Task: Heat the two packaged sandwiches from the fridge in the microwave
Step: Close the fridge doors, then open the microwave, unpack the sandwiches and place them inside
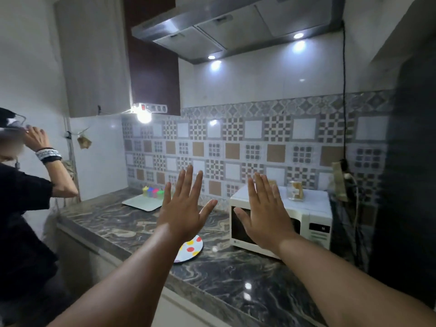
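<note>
The kitchen is dimly lit overall, with cool white light coming from two small spot lamps set in the underside of the range hood [236, 27], each throwing a soft bright patch on the glossy white wall just below it. A third source, a bare bulb [144, 115] beside the power strip, is blown out to a white flare. Small glare spots sit on the polished marble countertop [236, 279] and on the patterned tiles. The right edge falls into near-black shadow. The wide-angle lens bends straight lines toward the edges, and the person [21, 185] at the left border looks smeared and soft.
</note>
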